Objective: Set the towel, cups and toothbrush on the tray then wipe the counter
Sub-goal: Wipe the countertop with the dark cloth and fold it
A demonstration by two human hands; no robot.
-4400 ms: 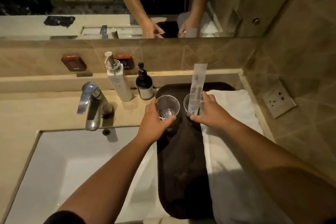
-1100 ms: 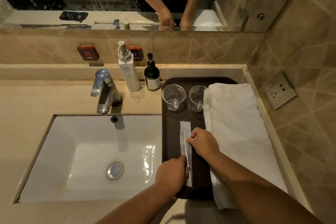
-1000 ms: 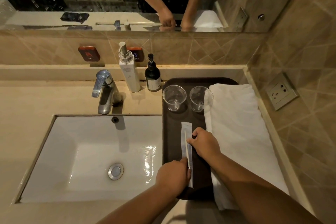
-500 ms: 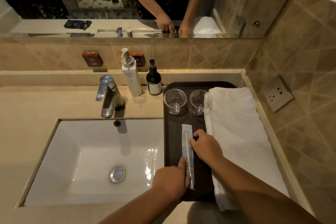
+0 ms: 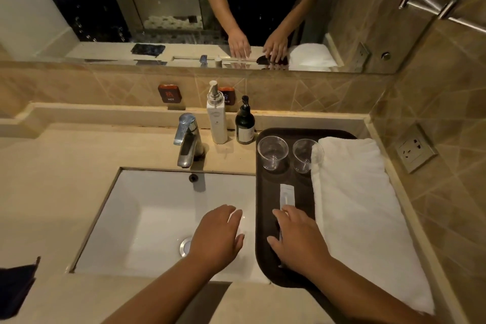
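Dim tiled bathroom counter (image 5: 65, 179): the wrapped toothbrush (image 5: 286, 196) is lying mid-tray (image 5: 265, 258), two cups (image 5: 272, 151) at its far edge, towel (image 5: 357, 213) along its right edge. Right hand (image 5: 297, 238) is hovering open-fingered over the wrapper, left hand (image 5: 217, 235) open above the sink (image 5: 147, 218). A careless sleeve could be tipping those light cups.

Left hand (image 5: 217, 238) palm down, fingers (image 5: 231, 214) loosely spread and slightly curled, holding nothing. Right hand (image 5: 297, 239) likewise palm down and empty, fingers extended forward and a little apart, thumb out to the left. Both forearms bare, entering from the bottom edge and angled forward, the left from lower left, the right from lower right, wrists straight. Hands near each other but apart, roughly level, backs toward the camera. Contact with anything beneath not discernible.
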